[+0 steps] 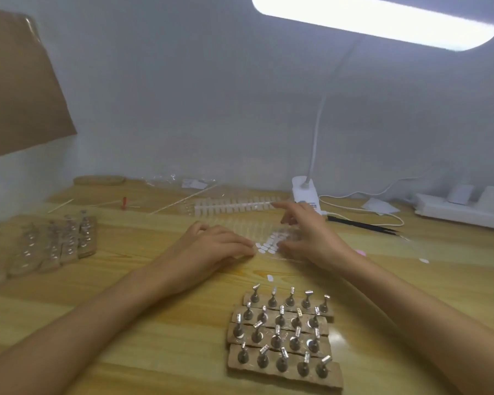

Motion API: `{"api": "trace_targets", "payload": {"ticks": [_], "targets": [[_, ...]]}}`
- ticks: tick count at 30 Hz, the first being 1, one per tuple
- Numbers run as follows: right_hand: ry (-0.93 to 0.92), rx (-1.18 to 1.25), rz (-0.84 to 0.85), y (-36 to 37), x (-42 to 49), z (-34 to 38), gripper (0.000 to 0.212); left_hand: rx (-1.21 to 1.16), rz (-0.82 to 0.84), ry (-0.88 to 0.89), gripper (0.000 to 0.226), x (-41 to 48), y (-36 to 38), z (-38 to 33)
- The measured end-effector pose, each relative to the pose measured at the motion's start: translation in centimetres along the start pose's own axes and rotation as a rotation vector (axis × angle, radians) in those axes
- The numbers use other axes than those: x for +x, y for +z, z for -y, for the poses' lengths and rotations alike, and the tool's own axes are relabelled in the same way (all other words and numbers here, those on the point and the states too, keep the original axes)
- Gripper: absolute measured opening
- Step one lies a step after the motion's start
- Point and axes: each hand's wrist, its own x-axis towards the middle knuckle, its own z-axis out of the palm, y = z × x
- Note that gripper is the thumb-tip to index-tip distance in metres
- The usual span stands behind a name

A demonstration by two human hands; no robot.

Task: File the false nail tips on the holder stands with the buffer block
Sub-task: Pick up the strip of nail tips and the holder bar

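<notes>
Several metal holder stands [283, 334] sit in rows on worn wooden strips near the table's front; their tops look bare. My left hand [211, 246] lies palm down, its fingertips pressing the edge of a clear sheet with small white oval stickers [268, 246]. My right hand [308, 232] hovers over the same sheet, fingers spread, index finger pointing left. Behind the hands lies a clear strip of false nail tips [234, 206]. A second group of holder stands [60, 240], with clear tips on them, stands at the left. No buffer block can be seen.
A white desk lamp base [305, 192] and its cable stand behind my right hand. Black tweezers [362, 225] lie to the right, a power strip [465, 209] at far right. Wooden sticks [60, 205] and a red-handled tool [124, 202] lie at the back left. Loose white stickers [270, 277] dot the table.
</notes>
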Motion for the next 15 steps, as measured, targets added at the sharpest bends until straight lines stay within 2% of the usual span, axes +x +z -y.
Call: {"api": "trace_targets", "payload": {"ticks": [3, 7, 9, 12, 15], "targets": [[-0.131, -0.105, -0.114, -1.2, -1.3, 0.0, 0.071, -0.1, -0.118, -0.033, 0.033, -0.6, 0.4, 0.1], [-0.283, -0.117, -0.286, -4.4, -3.0, -0.2, 0.071, -0.53, -0.11, -0.166, 0.042, -0.3, 0.4, 0.2], [-0.339, -0.083, -0.355, -6.5, -4.0, -1.2, 0.073, -0.644, -0.064, -0.186, 0.044, -0.4, -0.2, 0.5], [-0.244, 0.077, -0.418, -9.3, -5.7, -3.7, 0.072, -0.489, 0.143, -0.168, 0.068, -0.6, -1.2, 2.0], [-0.076, 0.352, -0.438, -10.8, -7.4, -7.1, 0.072, -0.393, 0.137, -0.148, 0.064, -0.7, -1.4, 2.8]]}}
